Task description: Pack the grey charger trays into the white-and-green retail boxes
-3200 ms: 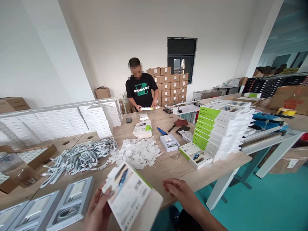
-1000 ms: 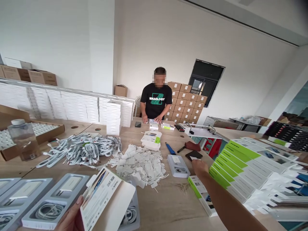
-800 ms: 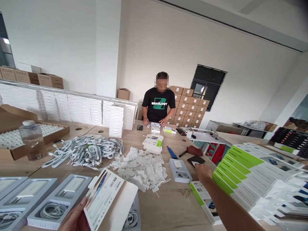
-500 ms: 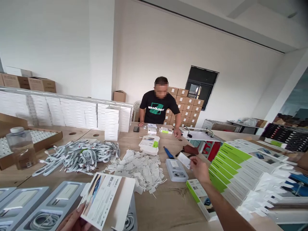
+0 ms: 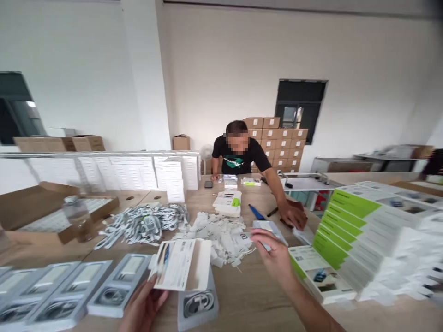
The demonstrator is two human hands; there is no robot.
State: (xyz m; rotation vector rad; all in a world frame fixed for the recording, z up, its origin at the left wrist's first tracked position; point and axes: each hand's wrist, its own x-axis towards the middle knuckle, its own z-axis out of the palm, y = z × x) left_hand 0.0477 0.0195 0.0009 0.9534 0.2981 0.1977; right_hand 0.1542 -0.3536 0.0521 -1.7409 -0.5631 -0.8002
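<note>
My left hand [image 5: 143, 295] grips a printed cardboard box sleeve [image 5: 176, 265] by its lower left side. The sleeve is tilted and partly covers a grey tray with a coiled white cable [image 5: 199, 303]. My right hand [image 5: 272, 253] is over the right edge of a heap of white paper pieces [image 5: 211, 230]. Its thumb and forefinger pinch a small blurred white card [image 5: 243, 239] with a round grey mark. Behind those fingers, another grey tray [image 5: 273, 230] is partly hidden. A row of filled grey trays [image 5: 119, 283] lies left of my left hand.
A co-worker's hand [image 5: 294, 216] reaches over a white item beside stacked green-and-white boxes [image 5: 346, 230]. Bundled white cables [image 5: 148, 221], a clear jar [image 5: 78, 216] and an open carton [image 5: 51, 235] are on the left. A blue-handled tool [image 5: 256, 212] lies beyond my right hand.
My right hand has moved left and down, to the heap's edge. The co-worker has leaned forward and stretched an arm toward the boxes. The view has turned; my left hand still holds the sleeve.
</note>
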